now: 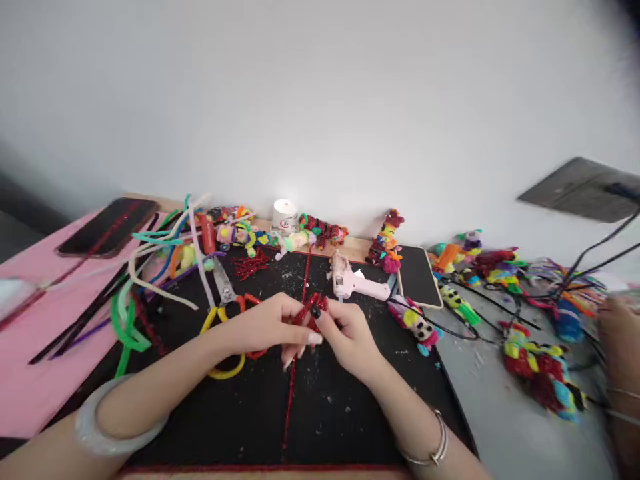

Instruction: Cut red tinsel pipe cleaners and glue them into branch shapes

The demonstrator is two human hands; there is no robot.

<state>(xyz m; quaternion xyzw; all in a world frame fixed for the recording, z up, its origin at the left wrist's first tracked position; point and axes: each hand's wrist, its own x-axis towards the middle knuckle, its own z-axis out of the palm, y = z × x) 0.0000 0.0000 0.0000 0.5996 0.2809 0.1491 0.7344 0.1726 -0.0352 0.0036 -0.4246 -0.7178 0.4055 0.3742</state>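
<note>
In the head view, my left hand (280, 325) and my right hand (350, 337) meet over the black mat (350, 420). Both pinch a bundle of red glittery pipe cleaner (313, 305), partly hidden behind the fingers. A long red glittery strand (289, 407) runs down the mat below them. Scissors (223, 287) with yellow and orange handles lie beside my left hand, the forearm crossing over the handles. Just beyond my right hand rests a pink glue gun (367, 288). Short cut red pieces (251, 264) lie behind the scissors.
Loose coloured pipe cleaners (133, 320) spread at left, near a dark phone (107, 227). A paper cup (285, 217) stands by the wall among fuzzy figures (385, 243). Another phone (419, 275), more figures (540, 370) and black cables lie right, where another person's hand (620, 327) reaches in.
</note>
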